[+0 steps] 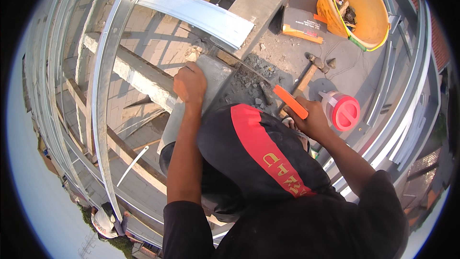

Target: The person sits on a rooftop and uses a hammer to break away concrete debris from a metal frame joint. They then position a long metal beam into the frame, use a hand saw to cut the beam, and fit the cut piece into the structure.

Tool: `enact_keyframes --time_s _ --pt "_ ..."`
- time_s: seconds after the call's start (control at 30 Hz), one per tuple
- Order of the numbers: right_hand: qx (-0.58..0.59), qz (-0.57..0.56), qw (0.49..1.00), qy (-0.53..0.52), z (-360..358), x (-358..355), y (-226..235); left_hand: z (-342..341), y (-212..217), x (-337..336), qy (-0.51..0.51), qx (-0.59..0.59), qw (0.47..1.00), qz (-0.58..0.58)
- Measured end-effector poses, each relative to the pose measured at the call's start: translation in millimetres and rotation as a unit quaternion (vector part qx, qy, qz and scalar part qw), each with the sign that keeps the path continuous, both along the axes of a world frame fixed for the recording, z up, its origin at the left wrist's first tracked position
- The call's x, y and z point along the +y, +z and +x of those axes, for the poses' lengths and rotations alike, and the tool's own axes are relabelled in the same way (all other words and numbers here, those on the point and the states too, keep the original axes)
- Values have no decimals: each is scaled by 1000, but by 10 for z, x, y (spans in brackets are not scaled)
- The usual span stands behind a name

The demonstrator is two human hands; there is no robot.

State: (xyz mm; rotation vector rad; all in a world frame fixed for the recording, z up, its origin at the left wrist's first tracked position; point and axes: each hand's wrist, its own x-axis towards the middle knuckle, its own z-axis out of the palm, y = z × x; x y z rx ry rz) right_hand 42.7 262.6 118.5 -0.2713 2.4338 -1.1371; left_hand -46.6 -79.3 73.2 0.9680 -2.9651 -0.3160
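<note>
A lattice of curved galvanised steel channels [108, 57] sweeps across the left and top of the view, with wooden battens [120, 148] beneath it and a paved yard far below. A concrete slab [287, 52] carries the loose gear: an orange bucket [369, 14] at the upper right holding bits that are too small to make out, a flat dark box with an orange edge [302, 24] beside it, a hammer [309, 72] lying near a patch of grey rubble [254, 79], and a clear jar with a red lid [342, 110] just beside the right hand. A black cloth with a red band [258, 156] fills the centre and hides the lower part of the grey concrete block [211, 76] and the space between the arms. The left hand [190, 85] is closed over the top edge of that block, which sits at the end of a pale concrete beam [134, 72], rough and light grey. The right hand [314, 120] is wrapped around an orange-handled hacksaw [290, 101]; its thin blade runs up toward the block, its far end hard to follow.
</note>
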Motion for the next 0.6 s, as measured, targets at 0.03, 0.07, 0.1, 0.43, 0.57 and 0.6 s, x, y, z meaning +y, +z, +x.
enact_keyframes --time_s 0.03,0.07,0.1,0.43,0.57,0.6 --pt "-21 3 999 -34 19 -5 -120 2 10 17 -4 4 1000 6" --pt "-42 6 997 -68 41 -1 -242 -1 22 30 -9 8 1000 11" --pt "-65 6 993 -98 32 -13 -329 4 33 26 -10 12 1000 14" --pt "-51 -44 990 -125 -172 -284 -633 -47 105 78 -9 -14 999 28" --pt "-104 -29 989 -99 -57 -186 -433 152 34 5 -2 -27 999 18" --pt "-65 -46 993 -84 139 83 -437 52 54 -26 3 -17 1000 16"
